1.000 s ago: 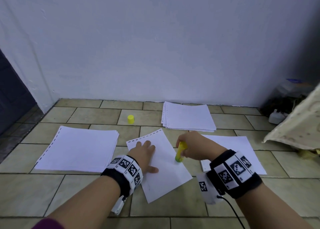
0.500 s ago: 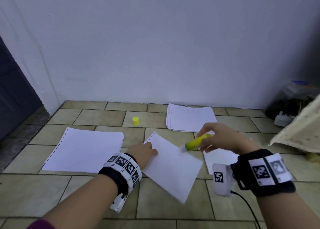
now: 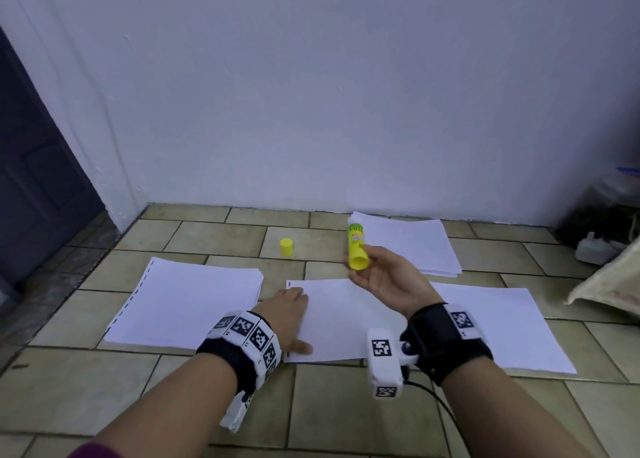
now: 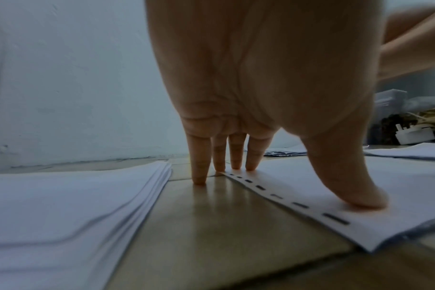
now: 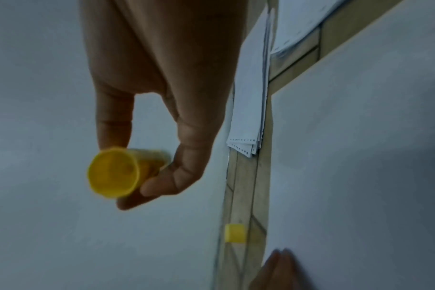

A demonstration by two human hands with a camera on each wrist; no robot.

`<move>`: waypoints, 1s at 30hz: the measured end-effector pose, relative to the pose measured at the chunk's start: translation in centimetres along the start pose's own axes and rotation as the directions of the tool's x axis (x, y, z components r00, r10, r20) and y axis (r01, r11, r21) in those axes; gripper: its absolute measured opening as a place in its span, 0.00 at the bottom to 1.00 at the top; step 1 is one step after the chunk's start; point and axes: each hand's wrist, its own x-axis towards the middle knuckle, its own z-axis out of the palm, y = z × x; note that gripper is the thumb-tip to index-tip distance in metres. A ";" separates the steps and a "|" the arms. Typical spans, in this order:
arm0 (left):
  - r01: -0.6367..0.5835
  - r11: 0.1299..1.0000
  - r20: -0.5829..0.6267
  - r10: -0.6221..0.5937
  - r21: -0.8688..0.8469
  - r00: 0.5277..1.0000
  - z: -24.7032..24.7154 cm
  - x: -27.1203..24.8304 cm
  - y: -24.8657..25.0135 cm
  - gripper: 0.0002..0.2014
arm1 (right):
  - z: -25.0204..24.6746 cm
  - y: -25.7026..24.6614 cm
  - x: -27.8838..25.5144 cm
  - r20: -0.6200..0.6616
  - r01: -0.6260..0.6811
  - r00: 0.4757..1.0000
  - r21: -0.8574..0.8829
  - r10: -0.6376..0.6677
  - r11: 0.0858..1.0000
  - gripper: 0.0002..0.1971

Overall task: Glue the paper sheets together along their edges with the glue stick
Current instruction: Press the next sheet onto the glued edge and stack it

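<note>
Two hands busy: left hand (image 3: 289, 314) flat, pinning sheet (image 3: 341, 322) on floor; right hand (image 3: 384, 279) fingers (image 5: 176, 172) pinching glue stick (image 3: 356, 248), raised. Advice: lower tip to sheet edge, stroke steady.

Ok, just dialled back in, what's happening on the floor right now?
A person is gluing paper sheets on a tiled floor. The right hand holds the yellow glue stick up in the air, off the paper. The left hand rests on the left edge of the middle sheet, fingers straight, thumb pressing beside its punched holes. The glue stick's cap stands on the tiles farther back. Other paper lies around: a stack on the left, a stack by the wall, and a sheet on the right.
</note>
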 end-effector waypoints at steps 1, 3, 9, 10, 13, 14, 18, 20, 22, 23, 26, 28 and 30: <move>-0.006 1.000 0.007 0.006 -0.001 1.000 -0.2 0.0 -0.1 0.48 | 0.5 0.2 0.7 -0.066 0.026 0.997 -0.125 -0.034 0.992 0.03; -0.018 1.000 0.009 0.018 -0.002 1.000 -0.5 0.0 -0.2 0.48 | 0.8 0.7 2.8 -0.179 0.032 0.974 -0.494 -0.138 0.869 0.05; -0.022 0.999 -0.035 0.021 -0.033 0.999 0.2 0.0 -0.4 0.48 | 0.8 1.7 7.2 -0.145 -0.057 0.890 -0.976 -0.432 0.209 0.15; -0.020 0.999 -0.035 0.019 -0.033 0.999 0.3 0.1 -0.5 0.49 | 1.0 2.0 7.6 -0.120 -0.059 0.891 -0.987 -0.437 0.149 0.14; -0.016 1.000 -0.023 0.015 -0.022 1.000 0.5 0.4 -0.6 0.49 | 1.4 2.6 8.7 -0.087 -0.081 0.896 -0.996 -0.435 0.033 0.07; -0.014 1.000 -0.019 0.014 -0.016 1.000 0.5 0.5 -0.6 0.49 | 1.5 2.8 9.0 -0.092 -0.097 0.899 -0.995 -0.428 0.011 0.08; 0.000 1.000 -0.004 0.000 -0.004 1.000 0.6 0.7 -0.7 0.50 | 1.8 2.9 9.6 -0.105 -0.108 0.910 -0.994 -0.401 0.016 0.12; 0.002 1.000 -0.003 -0.002 -0.007 1.000 0.6 0.8 -0.7 0.50 | 1.7 2.9 9.6 -0.099 -0.104 0.912 -0.995 -0.398 0.010 0.12; 0.000 1.000 -0.007 0.000 -0.012 1.000 0.6 0.7 -0.7 0.50 | 1.5 2.9 9.5 -0.110 -0.113 0.918 -0.993 -0.382 0.014 0.14; -0.003 1.000 -0.010 0.003 -0.012 1.000 0.6 0.7 -0.7 0.50 | 1.3 2.8 9.3 -0.122 -0.121 0.920 -0.992 -0.373 0.026 0.18; -0.011 1.000 -0.011 0.010 -0.007 1.000 0.4 0.6 -0.6 0.49 | 0.9 1.8 7.8 -0.154 -0.133 0.928 -0.988 -0.339 0.084 0.31; -0.014 1.000 -0.002 0.014 -0.010 1.000 0.3 0.6 -0.8 0.50 | 0.3 0.4 5.7 -0.132 -0.126 0.933 -0.991 -0.335 0.041 0.28; -0.020 1.000 0.011 0.020 -0.022 1.000 0.1 0.7 -1.0 0.50 | -1.1 -1.3 3.1 -0.166 -0.178 0.939 -0.984 -0.300 -0.012 0.27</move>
